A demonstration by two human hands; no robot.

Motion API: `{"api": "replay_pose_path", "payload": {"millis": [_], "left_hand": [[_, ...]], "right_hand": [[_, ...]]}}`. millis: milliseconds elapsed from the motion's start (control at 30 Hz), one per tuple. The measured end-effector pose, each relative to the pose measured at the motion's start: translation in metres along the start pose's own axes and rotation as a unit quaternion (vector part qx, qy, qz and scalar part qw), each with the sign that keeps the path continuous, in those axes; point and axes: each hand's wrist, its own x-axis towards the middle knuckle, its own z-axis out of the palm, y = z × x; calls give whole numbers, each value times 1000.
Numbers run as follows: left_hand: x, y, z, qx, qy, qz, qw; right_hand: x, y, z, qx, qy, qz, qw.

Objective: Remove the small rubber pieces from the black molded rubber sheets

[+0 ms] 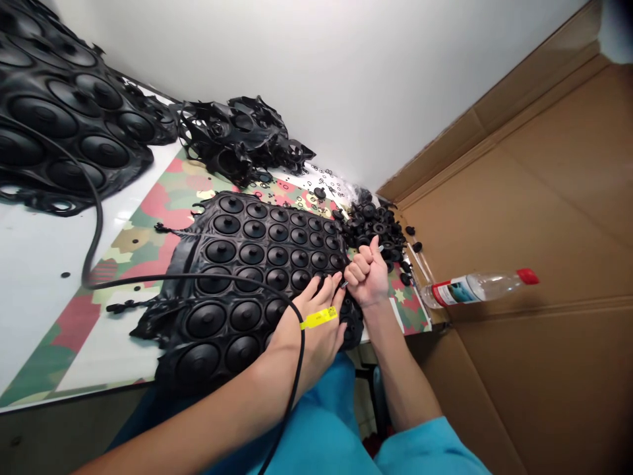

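A black molded rubber sheet (251, 254) with rows of round, disc-like parts lies on the table, its near side by my lap. My left hand (316, 313), with a yellow tag at the wrist, holds the sheet near its right edge, fingers over the rubber and thumb apart; the undersides of its fingers are hidden. Beside it, my right hand (366, 274) is closed in a fist around a thin metal tool (345, 284). The tool's tip points toward my left fingertips, and its other end shows by the thumb. Its exact kind is unclear.
Loose black rubber parts (370, 221) are piled beyond my right hand. Torn rubber scrap (242, 135) lies behind the sheet, and more molded sheets (64, 112) are stacked left. A black cable (198, 276) crosses the sheet and my left arm. A bottle (467, 289) and cardboard (534, 198) are right.
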Motion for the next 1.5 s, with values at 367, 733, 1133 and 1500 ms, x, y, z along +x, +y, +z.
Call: {"api": "replay_pose_path", "payload": {"millis": [367,733,1133,1500], "left_hand": [[4,1,-3,28,0,18,999],[3,1,-7,33,-16,34,999],[1,-1,7,-14,35,29,999],[0,0,10,-39,28,3,999]], "right_hand": [[3,0,2,40,9,41,998],[-5,6,11,-38,-10,21,999],[-3,7,9,-76,-34,65,994],[9,-15,12,48,18,-31,998]]}}
